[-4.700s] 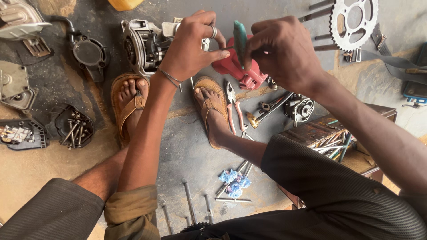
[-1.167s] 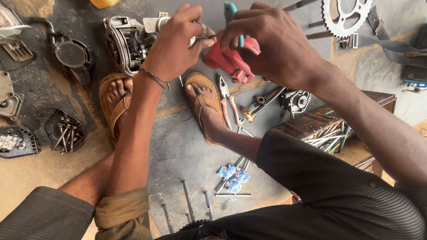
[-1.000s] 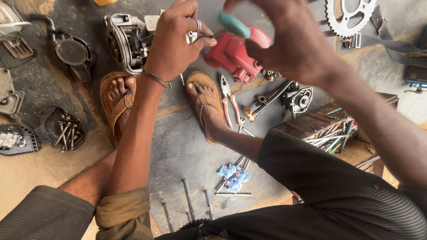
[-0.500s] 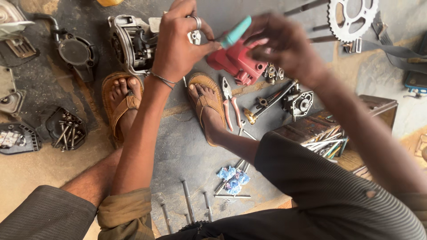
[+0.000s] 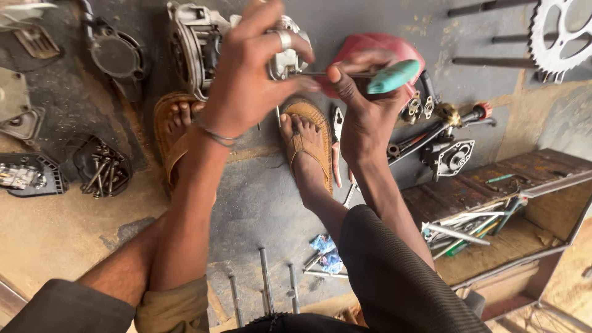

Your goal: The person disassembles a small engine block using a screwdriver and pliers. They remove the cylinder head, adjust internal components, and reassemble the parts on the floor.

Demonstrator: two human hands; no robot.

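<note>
Wooden toolbox [image 5: 493,203]: open, at right on the floor, holding long tools and rods.

Engine casing [image 5: 197,43]: grey metal, on the ground at top centre, beyond the sandalled feet.

Sprocket [image 5: 564,37]: toothed disc, top right corner, well apart from the hands.

Red part [image 5: 376,46]: rounded, on the floor behind the right hand.

Black tray [image 5: 98,166]: at left, filled with bolts.

Left hand [image 5: 246,80]: raised over the casing, fingers closed around a small metal part [image 5: 285,61]; ring on one finger, bangle at the wrist.

Right hand [image 5: 364,111]: closed on a screwdriver [image 5: 370,73] with a teal handle, thumb along the shaft; the tip meets the small metal part.

Pliers [image 5: 337,145]: lying just beside the right sandal.

Long bolts [image 5: 265,287]: in a row near the bottom edge.
</note>
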